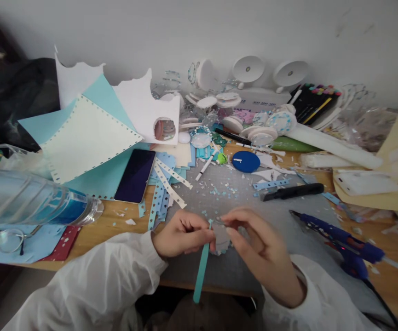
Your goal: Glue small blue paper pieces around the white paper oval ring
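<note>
My left hand (187, 233) is closed around a narrow teal strip (201, 278), gripping it near its upper end. The strip's long lower part hangs down past the table's front edge, and its tip pokes out above my fingers. Close beside it, my right hand (257, 248) is slightly blurred, with thumb and fingertips brought together in a pinch. Whatever lies between those fingertips is too small to name. Below and between both hands rests a pale round disc (222, 246) with light blue bits around its edge, partly covered by my fingers.
A grey mat (278, 225) scattered with paper bits covers the middle. To the right lie a blue glue gun (340, 239) and a black utility knife (293, 191). A phone (135, 175), a water bottle (36, 197) and paper sheets (88, 138) occupy the left; white discs (231, 99) crowd the back.
</note>
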A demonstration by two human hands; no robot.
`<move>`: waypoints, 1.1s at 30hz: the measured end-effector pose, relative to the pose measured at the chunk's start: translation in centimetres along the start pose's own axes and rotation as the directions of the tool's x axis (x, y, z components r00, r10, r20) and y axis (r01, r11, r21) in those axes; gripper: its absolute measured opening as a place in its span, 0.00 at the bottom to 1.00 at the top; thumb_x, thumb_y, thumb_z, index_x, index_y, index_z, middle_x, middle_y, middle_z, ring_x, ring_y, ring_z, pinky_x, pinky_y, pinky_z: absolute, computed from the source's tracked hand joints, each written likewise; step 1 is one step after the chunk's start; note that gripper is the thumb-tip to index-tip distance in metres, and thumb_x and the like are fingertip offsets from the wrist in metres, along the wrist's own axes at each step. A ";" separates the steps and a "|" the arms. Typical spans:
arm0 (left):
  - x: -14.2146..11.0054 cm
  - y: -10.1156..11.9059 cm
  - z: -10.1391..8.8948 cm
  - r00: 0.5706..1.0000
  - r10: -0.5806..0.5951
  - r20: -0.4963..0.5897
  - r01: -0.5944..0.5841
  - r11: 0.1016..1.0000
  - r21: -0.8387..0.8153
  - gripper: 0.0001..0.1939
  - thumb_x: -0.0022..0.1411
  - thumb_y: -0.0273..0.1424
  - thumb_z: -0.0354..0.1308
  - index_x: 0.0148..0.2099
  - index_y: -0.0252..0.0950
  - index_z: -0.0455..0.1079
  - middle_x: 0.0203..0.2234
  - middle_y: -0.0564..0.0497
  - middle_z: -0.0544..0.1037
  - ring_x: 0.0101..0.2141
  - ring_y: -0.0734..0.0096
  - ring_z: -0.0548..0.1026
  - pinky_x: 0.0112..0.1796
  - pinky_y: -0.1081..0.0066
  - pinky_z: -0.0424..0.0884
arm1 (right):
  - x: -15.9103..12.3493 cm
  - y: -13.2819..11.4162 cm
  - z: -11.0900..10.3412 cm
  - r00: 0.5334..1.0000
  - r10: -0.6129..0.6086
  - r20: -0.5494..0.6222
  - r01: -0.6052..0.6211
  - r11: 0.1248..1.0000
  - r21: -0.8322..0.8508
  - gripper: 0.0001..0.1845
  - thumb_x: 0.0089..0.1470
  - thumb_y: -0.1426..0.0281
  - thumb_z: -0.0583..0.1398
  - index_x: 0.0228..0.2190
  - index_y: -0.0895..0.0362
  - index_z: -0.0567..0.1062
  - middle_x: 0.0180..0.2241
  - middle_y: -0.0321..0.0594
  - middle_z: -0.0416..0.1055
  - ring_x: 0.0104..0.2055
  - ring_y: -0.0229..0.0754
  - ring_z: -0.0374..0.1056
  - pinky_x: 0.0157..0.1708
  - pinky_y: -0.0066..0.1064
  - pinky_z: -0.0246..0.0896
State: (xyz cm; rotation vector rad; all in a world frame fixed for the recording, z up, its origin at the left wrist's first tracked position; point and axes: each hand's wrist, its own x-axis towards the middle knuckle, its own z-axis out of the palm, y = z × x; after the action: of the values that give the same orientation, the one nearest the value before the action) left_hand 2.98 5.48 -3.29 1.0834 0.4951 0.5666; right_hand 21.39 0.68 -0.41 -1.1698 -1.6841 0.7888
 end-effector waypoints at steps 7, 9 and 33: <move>-0.2 0.0 -0.3 0.986 -0.064 0.155 0.051 0.995 0.087 0.19 0.61 0.39 0.58 0.29 0.27 0.74 0.10 0.60 0.59 0.11 0.86 0.52 0.14 0.80 0.46 | 1.2 -0.4 0.4 0.940 0.258 0.222 -0.296 0.941 0.162 0.03 0.52 0.71 0.60 0.27 0.56 0.72 0.24 0.33 0.68 0.27 0.34 0.65 0.26 0.23 0.61; -0.1 0.0 -0.2 0.985 -0.064 0.160 0.046 0.992 0.116 0.19 0.61 0.40 0.58 0.28 0.26 0.75 0.11 0.59 0.59 0.12 0.86 0.52 0.15 0.80 0.47 | 1.1 -0.4 0.4 0.908 0.333 0.254 -0.384 0.905 0.186 0.05 0.52 0.70 0.60 0.25 0.56 0.72 0.23 0.33 0.68 0.25 0.33 0.65 0.25 0.22 0.61; 0.0 -0.2 -0.4 1.000 -0.023 0.018 0.017 0.962 0.272 0.20 0.57 0.42 0.60 0.30 0.26 0.78 0.16 0.48 0.72 0.18 0.78 0.60 0.20 0.76 0.54 | 1.0 -0.9 -0.1 0.968 0.250 0.033 -0.251 0.948 0.197 0.05 0.54 0.71 0.61 0.26 0.56 0.75 0.24 0.35 0.71 0.26 0.34 0.67 0.24 0.22 0.62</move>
State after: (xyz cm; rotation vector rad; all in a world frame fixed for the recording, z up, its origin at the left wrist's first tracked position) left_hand 2.71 5.67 -3.69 1.3429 0.5761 0.4774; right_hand 21.01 1.25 0.75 -1.2539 -1.4396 1.0949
